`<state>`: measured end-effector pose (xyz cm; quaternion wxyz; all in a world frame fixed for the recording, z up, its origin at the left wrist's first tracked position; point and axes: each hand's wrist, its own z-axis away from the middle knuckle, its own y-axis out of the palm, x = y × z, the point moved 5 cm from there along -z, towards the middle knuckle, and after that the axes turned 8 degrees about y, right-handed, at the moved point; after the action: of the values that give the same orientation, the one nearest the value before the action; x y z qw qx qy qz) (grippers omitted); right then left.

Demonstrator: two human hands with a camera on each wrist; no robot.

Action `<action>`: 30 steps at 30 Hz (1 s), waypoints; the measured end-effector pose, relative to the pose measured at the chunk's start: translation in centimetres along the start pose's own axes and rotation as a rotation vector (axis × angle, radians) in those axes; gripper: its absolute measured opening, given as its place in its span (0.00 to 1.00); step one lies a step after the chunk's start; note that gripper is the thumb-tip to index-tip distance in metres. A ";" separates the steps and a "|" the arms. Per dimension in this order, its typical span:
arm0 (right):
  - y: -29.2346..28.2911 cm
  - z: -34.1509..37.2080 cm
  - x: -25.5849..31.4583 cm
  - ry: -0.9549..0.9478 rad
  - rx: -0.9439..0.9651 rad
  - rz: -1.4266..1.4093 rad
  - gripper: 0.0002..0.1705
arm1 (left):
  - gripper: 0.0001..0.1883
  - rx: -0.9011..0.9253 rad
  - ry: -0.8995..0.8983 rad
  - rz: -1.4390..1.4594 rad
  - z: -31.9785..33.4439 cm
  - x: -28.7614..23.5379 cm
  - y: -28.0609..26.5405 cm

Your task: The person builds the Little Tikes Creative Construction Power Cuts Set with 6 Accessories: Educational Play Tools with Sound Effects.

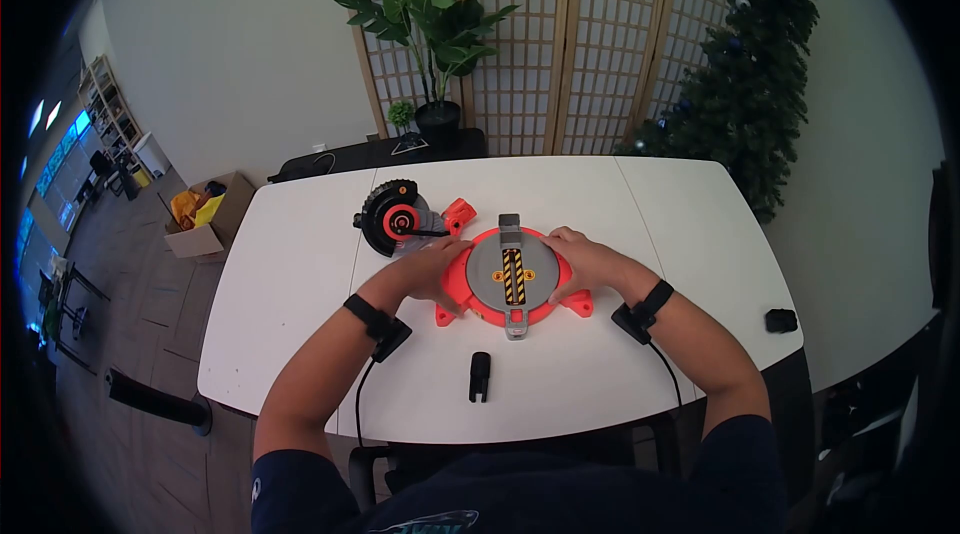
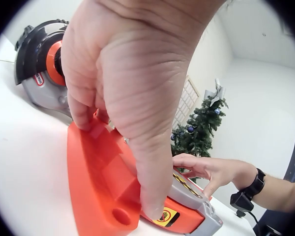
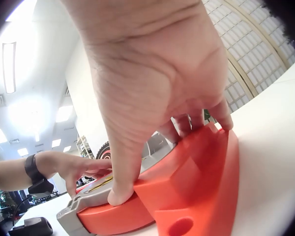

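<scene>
A round red toy saw base [image 1: 484, 271] with a grey disc and a black-and-yellow striped slot lies on the white table. My left hand [image 1: 433, 271] grips its left side, thumb on the near edge beside a yellow warning sticker [image 2: 165, 216] and fingers over the far red rim. On the opposite side my right hand [image 1: 590, 264] holds the red rim, its thumb [image 3: 121, 192] pressed at the grey and red edge. Behind the left hand sits a toy saw head [image 1: 392, 219] with a black toothed blade guard, red hub and red handle.
A black pronged cylinder [image 1: 480, 377] lies on the table near its front edge. A small black object [image 1: 781, 321] is at the right edge. Beyond the table are a potted plant [image 1: 437, 119], a Christmas tree [image 1: 745, 74] and a cardboard box [image 1: 232, 206]. Cables trail from both wrist cameras.
</scene>
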<state>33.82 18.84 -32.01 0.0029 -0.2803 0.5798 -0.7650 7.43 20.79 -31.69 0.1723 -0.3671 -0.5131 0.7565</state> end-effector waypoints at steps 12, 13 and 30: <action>0.0 0.2 -0.2 0.025 -0.054 0.043 0.63 | 0.69 0.024 -0.015 0.020 0.0 -0.2 -0.2; 0.0 0.2 -0.3 0.025 -0.054 0.043 0.63 | 0.69 0.032 -0.015 0.024 0.0 -0.3 -0.2; 0.0 -0.4 -1.2 -0.012 0.011 -0.005 0.66 | 0.54 -0.042 -0.001 0.096 -0.3 0.3 0.2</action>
<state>34.68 19.56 -32.63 0.0059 -0.2861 0.5750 -0.7665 7.45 21.11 -32.03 0.1278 -0.3944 -0.5110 0.7530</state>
